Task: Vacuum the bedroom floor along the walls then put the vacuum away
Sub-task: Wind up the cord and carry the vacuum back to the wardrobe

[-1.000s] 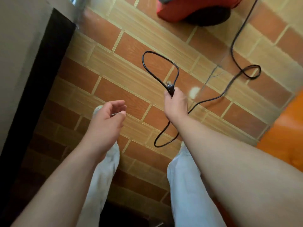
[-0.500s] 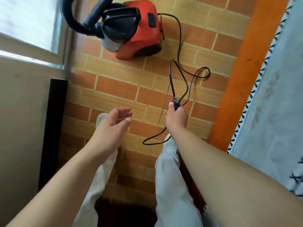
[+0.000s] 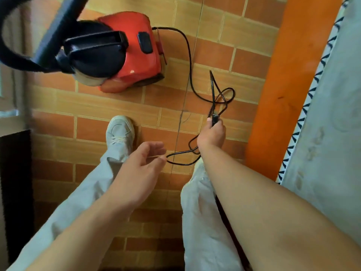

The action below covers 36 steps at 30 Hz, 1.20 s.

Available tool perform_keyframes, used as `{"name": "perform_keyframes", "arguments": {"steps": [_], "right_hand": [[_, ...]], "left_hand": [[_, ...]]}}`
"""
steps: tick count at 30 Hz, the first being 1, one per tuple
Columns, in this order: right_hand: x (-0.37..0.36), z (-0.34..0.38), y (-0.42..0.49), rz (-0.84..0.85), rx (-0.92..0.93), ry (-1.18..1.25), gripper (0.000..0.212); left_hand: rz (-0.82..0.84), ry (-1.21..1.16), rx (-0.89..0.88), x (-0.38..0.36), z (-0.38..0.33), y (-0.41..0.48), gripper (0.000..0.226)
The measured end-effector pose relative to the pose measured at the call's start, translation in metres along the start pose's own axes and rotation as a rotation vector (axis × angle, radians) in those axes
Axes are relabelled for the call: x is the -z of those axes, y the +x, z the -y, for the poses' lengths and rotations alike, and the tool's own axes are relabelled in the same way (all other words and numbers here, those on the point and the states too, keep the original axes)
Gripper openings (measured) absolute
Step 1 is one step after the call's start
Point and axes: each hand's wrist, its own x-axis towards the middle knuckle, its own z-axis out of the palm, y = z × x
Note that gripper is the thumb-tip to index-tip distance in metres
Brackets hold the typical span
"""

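A red canister vacuum (image 3: 134, 53) with a black top and black hose (image 3: 17, 59) stands on the brick-pattern floor ahead of me. Its black power cord (image 3: 188, 61) runs from the vacuum's right side down to my right hand (image 3: 212, 135), which grips the cord near the plug, with loops hanging above and below the fist. My left hand (image 3: 144, 163) hovers beside it, fingers loosely spread and holding nothing, its fingertips close to the lower cord loop.
An orange bed frame (image 3: 283, 90) with a grey patterned sheet (image 3: 332, 114) borders the right side. A wall and dark baseboard (image 3: 15, 182) run along the left, with a window above. My left shoe (image 3: 120, 132) stands on the tiles below the vacuum.
The view has swung forward, bringing the vacuum closer. My left foot has stepped forward. My left hand has moved right toward the hanging cord loop; the right hand still grips the cord.
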Motion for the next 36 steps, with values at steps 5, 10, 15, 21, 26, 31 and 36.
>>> {"name": "perform_keyframes", "arguments": {"steps": [5, 10, 15, 21, 26, 31, 36], "right_hand": [[-0.038, -0.012, 0.048, -0.013, 0.014, -0.032, 0.033], [-0.071, -0.032, 0.091, -0.043, 0.009, -0.039, 0.036], [-0.096, -0.046, 0.108, -0.038, -0.070, -0.098, 0.040], [-0.096, -0.039, 0.138, -0.049, -0.230, -0.121, 0.046], [-0.090, -0.041, 0.150, 0.038, -0.257, -0.166, 0.038], [-0.076, -0.041, 0.121, 0.062, -0.047, -0.174, 0.034], [-0.054, -0.035, 0.086, 0.082, 0.192, -0.125, 0.015]], "left_hand": [[-0.052, 0.046, -0.009, -0.004, -0.001, 0.039, 0.026], [-0.046, 0.068, 0.028, -0.018, 0.008, 0.051, 0.023], [-0.011, 0.063, 0.093, -0.026, 0.015, 0.055, 0.024], [-0.034, 0.063, 0.112, -0.029, 0.012, 0.063, 0.034], [-0.025, 0.059, 0.143, -0.033, 0.013, 0.065, 0.023], [-0.022, 0.059, 0.139, -0.036, 0.010, 0.065, 0.022], [-0.022, 0.049, 0.111, -0.038, 0.001, 0.063, 0.024]]}}
